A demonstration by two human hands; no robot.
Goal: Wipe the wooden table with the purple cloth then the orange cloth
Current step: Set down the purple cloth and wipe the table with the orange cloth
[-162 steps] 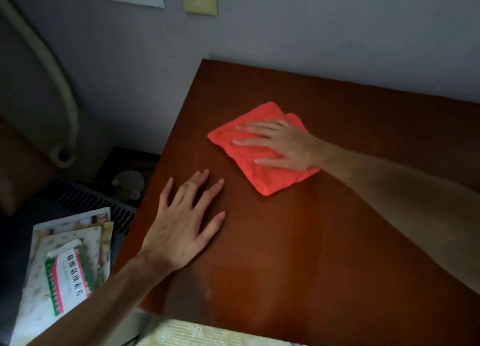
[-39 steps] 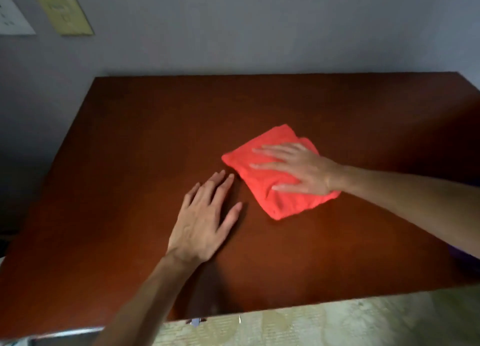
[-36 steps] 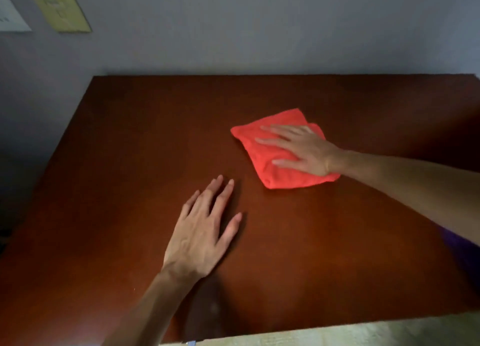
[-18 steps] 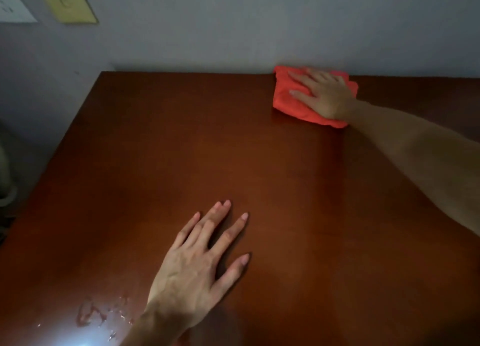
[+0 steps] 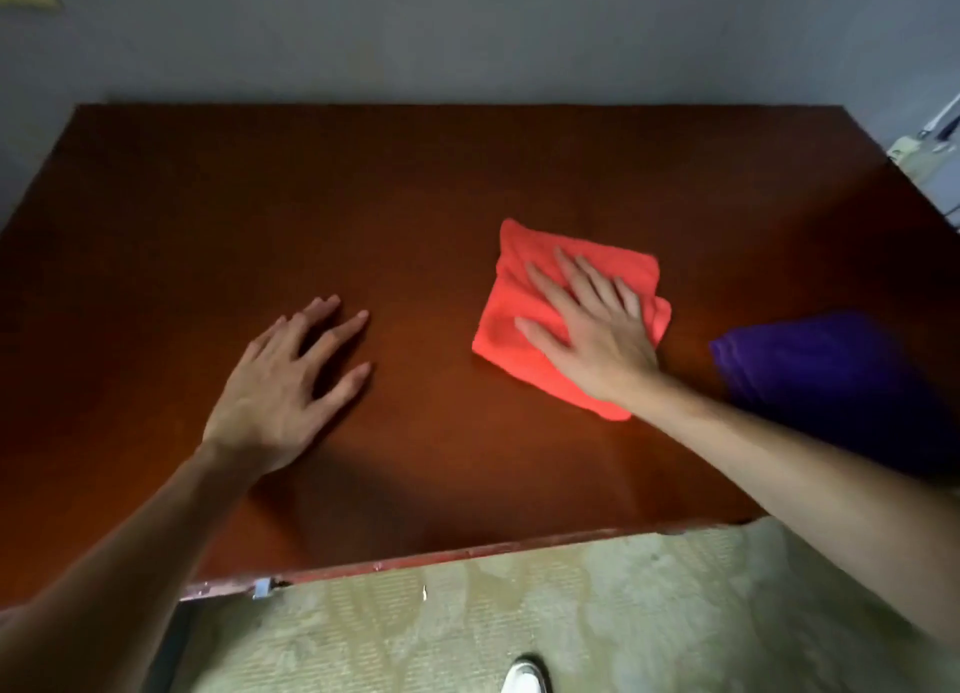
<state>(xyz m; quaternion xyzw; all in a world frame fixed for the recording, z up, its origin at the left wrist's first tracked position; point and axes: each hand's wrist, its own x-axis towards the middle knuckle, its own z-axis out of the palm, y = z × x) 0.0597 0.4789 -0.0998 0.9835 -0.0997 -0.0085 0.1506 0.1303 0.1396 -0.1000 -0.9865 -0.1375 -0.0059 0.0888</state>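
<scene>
Two bare hands on wooden table (image 5: 441,183), right hand (image 5: 592,339) flat, fingers spread, pressing folded orange cloth (image 5: 509,318), left hand (image 5: 285,385) splayed flat at left, purple cloth (image 5: 831,380) near right edge.

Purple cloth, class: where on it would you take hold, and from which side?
Probably pinch the purple cloth at its free left corner nearest the orange cloth, coming from above. It lies flat on the table; the right hand's forearm crosses its near edge.
</scene>
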